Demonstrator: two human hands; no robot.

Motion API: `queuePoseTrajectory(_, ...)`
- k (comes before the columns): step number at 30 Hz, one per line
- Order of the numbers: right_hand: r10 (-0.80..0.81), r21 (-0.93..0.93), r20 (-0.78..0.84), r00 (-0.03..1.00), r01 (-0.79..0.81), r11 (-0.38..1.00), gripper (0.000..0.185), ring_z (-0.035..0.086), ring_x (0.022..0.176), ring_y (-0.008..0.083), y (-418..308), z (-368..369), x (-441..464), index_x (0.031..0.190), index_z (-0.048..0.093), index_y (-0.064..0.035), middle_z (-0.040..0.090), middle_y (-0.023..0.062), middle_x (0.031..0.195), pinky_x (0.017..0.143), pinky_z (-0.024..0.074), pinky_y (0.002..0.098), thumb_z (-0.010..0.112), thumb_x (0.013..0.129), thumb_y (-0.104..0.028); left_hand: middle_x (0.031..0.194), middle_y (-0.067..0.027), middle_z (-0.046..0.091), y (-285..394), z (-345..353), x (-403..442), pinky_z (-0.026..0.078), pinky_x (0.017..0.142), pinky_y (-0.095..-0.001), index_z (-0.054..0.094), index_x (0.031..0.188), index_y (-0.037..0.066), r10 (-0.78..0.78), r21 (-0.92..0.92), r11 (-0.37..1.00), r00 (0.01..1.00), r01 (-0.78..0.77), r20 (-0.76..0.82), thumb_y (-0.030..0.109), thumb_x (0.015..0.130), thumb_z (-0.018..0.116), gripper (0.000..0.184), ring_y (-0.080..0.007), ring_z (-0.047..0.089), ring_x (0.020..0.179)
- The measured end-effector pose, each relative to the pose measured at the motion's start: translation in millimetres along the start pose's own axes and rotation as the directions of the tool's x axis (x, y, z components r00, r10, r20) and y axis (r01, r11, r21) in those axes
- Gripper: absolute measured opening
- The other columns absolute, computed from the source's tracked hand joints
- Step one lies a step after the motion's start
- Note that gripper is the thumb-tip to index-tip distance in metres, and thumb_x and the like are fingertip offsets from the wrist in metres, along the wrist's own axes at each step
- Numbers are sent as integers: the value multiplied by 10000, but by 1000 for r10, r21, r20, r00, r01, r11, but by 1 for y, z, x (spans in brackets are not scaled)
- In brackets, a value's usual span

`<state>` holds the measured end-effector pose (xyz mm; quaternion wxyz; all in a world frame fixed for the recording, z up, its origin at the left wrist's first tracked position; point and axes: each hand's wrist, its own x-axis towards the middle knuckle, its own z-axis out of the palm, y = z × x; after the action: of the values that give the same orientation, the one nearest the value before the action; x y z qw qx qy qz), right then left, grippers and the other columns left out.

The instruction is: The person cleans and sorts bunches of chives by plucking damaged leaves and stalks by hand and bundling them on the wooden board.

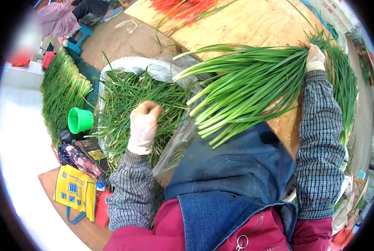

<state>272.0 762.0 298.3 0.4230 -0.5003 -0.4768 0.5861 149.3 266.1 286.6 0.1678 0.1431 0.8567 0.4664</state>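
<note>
My right hand (315, 57), in a pale glove, is closed around a bunch of garlic chives (254, 79). The bunch fans out to the left, its pale stem ends pointing toward the middle and its leaf tips behind the hand. My left hand (144, 125), also gloved with bare fingertips, hovers over a plastic-lined container (151, 67) full of loose green leaves (124, 94). Its fingers are curled together; whatever they may hold is hidden. More chives (344, 83) hang beyond my right forearm.
A wooden board (254, 25) bears red ties (185, 8) at its far side. On the left are stacked chive bundles (65, 90), a green bucket (80, 120), a yellow bag (74, 188) and a blue stool (80, 37). A person (65, 16) sits at upper left.
</note>
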Motion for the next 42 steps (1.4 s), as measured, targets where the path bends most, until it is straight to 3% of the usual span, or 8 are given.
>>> queuePoseTrajectory(2, 35, 21, -28, 999, -35, 999, 211, 596, 661, 225, -12, 9, -29, 887, 587, 98, 642, 143, 813, 601, 478, 312, 603, 725, -36, 680, -65, 614, 0, -10, -4, 407, 522, -217, 628, 781, -35, -143, -18, 989, 987, 145, 75, 140, 788, 541, 194, -84, 506, 555)
queuePoseTrajectory(5, 49, 23, -11, 999, -49, 999, 217, 604, 687, 225, -17, 10, -36, 887, 586, 95, 644, 145, 825, 616, 479, 311, 610, 727, -50, 901, -134, 631, 17, 4, 2, 484, 679, -305, 643, 869, 18, 348, 164, 905, 905, -392, 245, 104, 799, 538, 152, -240, 615, 769)
queuePoseTrajectory(8, -60, -188, 22, 998, 63, 980, 205, 610, 668, 237, 4, -2, 7, 895, 579, 92, 641, 159, 822, 594, 491, 324, 598, 733, -32, 774, -69, 632, 57, 42, 12, 423, 629, -225, 639, 876, -35, -35, -278, 949, 926, 149, 376, 164, 793, 585, 222, -116, 554, 669)
queuePoseTrajectory(18, -7, -41, -65, 998, 4, 999, 180, 594, 642, 197, -10, 11, -32, 841, 598, 90, 636, 127, 797, 589, 477, 293, 616, 708, -29, 712, -102, 606, 59, 75, 10, 475, 586, -259, 605, 746, -48, -222, -815, 453, 931, 361, 289, -22, 717, 564, 57, -144, 571, 607)
queuePoseTrajectory(25, -22, -127, -55, 998, 15, 992, 186, 592, 702, 193, -12, 8, -29, 802, 632, 78, 634, 124, 850, 642, 465, 291, 642, 706, -81, 631, -53, 592, -25, 1, 8, 416, 497, -239, 590, 645, 13, -52, 69, 996, 986, 63, -160, 186, 797, 576, 231, -135, 517, 510)
queuePoseTrajectory(28, 24, -36, -67, 997, -26, 999, 212, 602, 740, 197, -7, 6, -26, 815, 631, 83, 635, 124, 862, 661, 468, 291, 649, 704, -96, 592, -66, 574, -27, -29, -5, 394, 468, -270, 539, 573, 72, 191, 761, 647, 976, -49, -99, 316, 814, 591, 347, -192, 474, 448)
queuePoseTrajectory(32, 12, 4, -55, 998, -11, 1000, 240, 609, 707, 213, -1, 6, -12, 866, 596, 103, 631, 142, 851, 620, 480, 307, 642, 697, -60, 652, -66, 525, 32, 17, -1, 427, 519, -327, 557, 756, 71, 741, 487, 610, 667, -624, -73, 95, 735, 667, 115, -224, 519, 592)
queuePoseTrajectory(42, 7, -42, 23, 1000, -6, 999, 122, 604, 621, 213, -6, 5, -17, 792, 607, 74, 630, 141, 775, 559, 489, 299, 594, 709, -15, 715, -120, 611, 19, 28, 7, 478, 595, -314, 623, 759, 18, 686, 247, 706, 727, -664, -4, 44, 731, 620, 38, -251, 601, 641)
